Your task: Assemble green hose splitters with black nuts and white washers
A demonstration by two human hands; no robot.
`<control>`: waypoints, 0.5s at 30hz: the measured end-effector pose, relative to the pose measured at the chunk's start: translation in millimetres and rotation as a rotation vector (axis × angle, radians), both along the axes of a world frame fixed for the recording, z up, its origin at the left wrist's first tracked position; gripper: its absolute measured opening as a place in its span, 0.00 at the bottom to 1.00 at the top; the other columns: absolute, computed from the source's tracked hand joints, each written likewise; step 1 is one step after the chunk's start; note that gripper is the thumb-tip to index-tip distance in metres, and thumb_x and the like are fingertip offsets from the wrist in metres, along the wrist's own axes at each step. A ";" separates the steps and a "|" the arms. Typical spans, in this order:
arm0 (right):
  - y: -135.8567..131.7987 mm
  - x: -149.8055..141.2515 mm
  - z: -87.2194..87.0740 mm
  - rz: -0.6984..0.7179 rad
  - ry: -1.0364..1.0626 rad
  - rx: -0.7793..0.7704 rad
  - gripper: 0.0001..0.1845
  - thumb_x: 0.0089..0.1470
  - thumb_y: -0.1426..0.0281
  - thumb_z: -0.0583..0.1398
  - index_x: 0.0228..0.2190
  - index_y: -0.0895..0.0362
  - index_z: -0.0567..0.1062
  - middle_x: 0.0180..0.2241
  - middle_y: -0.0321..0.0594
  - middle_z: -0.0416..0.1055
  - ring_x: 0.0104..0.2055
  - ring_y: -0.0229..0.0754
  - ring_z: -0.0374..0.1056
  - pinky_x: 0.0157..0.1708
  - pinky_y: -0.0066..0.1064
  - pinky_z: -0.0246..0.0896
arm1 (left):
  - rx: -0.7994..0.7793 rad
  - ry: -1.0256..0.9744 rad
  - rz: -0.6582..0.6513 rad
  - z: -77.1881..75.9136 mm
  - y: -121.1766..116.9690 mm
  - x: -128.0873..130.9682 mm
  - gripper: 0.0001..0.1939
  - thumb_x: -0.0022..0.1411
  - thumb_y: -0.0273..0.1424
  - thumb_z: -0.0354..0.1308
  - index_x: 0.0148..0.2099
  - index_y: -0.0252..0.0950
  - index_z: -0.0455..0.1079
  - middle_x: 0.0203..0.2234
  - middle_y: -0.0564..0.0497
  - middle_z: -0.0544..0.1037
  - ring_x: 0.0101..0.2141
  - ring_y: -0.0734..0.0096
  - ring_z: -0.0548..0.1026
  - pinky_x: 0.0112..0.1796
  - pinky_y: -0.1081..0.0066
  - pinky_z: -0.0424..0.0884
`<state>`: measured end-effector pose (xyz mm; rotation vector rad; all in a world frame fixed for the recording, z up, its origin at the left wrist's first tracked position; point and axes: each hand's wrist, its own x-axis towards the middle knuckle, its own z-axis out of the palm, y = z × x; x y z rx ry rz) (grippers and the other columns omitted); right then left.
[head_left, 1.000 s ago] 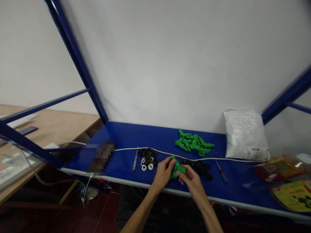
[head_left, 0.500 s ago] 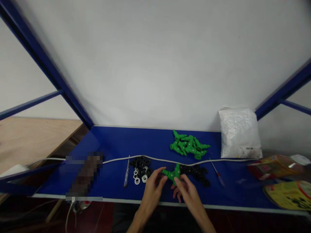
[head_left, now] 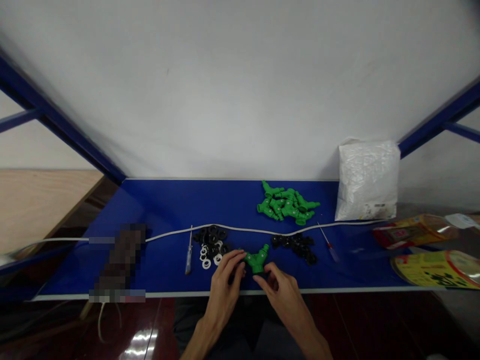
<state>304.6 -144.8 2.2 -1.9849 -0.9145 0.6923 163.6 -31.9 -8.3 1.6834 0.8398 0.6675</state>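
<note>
A green Y-shaped hose connector point(head_left: 257, 261) is held just above the front part of the table, its two branches pointing up and away. My left hand point(head_left: 226, 280) is closed around its left branch, with the fingertips hiding the branch's end. My right hand point(head_left: 281, 287) is closed at the connector's wide lower end, thumb below and index finger at the side. Any small part between those fingertips is too small to make out. White rings point(head_left: 206, 263) and black ring-like parts point(head_left: 213, 234) lie beyond my left hand. Small black fittings point(head_left: 296, 243) lie beyond my right hand.
More green connectors point(head_left: 288, 204) are piled at the back. A screwdriver point(head_left: 188, 257) lies left, another screwdriver point(head_left: 332, 250) right. A white cable point(head_left: 240, 229) crosses the blue table point(head_left: 180, 205). A white package point(head_left: 369, 180) and colourful plastic packaging point(head_left: 438, 267) sit at the right.
The view has tilted and shifted. The connector has turned so its wide end faces me, and my right hand has moved from its right side to that lower end.
</note>
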 end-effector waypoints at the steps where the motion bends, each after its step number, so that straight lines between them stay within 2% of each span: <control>1: -2.6 0.3 -0.9 0.005 -0.006 0.002 0.17 0.57 0.51 0.65 0.29 0.50 0.73 0.20 0.32 0.69 0.22 0.43 0.65 0.27 0.33 0.59 | -0.016 -0.003 -0.002 1.9 -1.5 -1.5 0.15 0.71 0.39 0.55 0.54 0.45 0.78 0.53 0.45 0.77 0.38 0.63 0.81 0.41 0.63 0.80; 4: -8.2 1.9 -2.5 0.023 -0.012 0.011 0.17 0.60 0.51 0.62 0.30 0.51 0.74 0.21 0.33 0.71 0.23 0.42 0.67 0.27 0.32 0.61 | -0.011 0.000 -0.001 5.8 -3.5 -4.4 0.14 0.71 0.39 0.55 0.52 0.43 0.77 0.48 0.45 0.78 0.34 0.66 0.80 0.37 0.65 0.79; 7: -10.0 4.9 -4.2 0.041 -0.012 0.017 0.17 0.61 0.51 0.61 0.31 0.51 0.75 0.23 0.34 0.72 0.24 0.42 0.68 0.28 0.31 0.62 | 0.041 0.024 -0.016 6.9 -2.6 -3.6 0.13 0.72 0.38 0.55 0.51 0.42 0.77 0.44 0.46 0.79 0.34 0.66 0.79 0.37 0.67 0.78; 12: -9.6 11.2 -6.5 0.088 -0.019 0.018 0.18 0.60 0.51 0.62 0.32 0.52 0.76 0.21 0.32 0.70 0.22 0.40 0.67 0.25 0.30 0.61 | 0.086 0.090 -0.057 1.5 -3.1 0.1 0.13 0.72 0.38 0.54 0.51 0.40 0.76 0.36 0.50 0.81 0.32 0.68 0.79 0.37 0.70 0.75; 15: -9.4 13.2 -5.7 0.102 -0.032 0.011 0.18 0.62 0.51 0.60 0.33 0.53 0.76 0.22 0.32 0.70 0.23 0.39 0.68 0.25 0.28 0.62 | 0.093 0.114 -0.042 -2.6 -5.3 1.3 0.12 0.72 0.39 0.54 0.45 0.38 0.76 0.33 0.51 0.81 0.31 0.70 0.79 0.35 0.72 0.74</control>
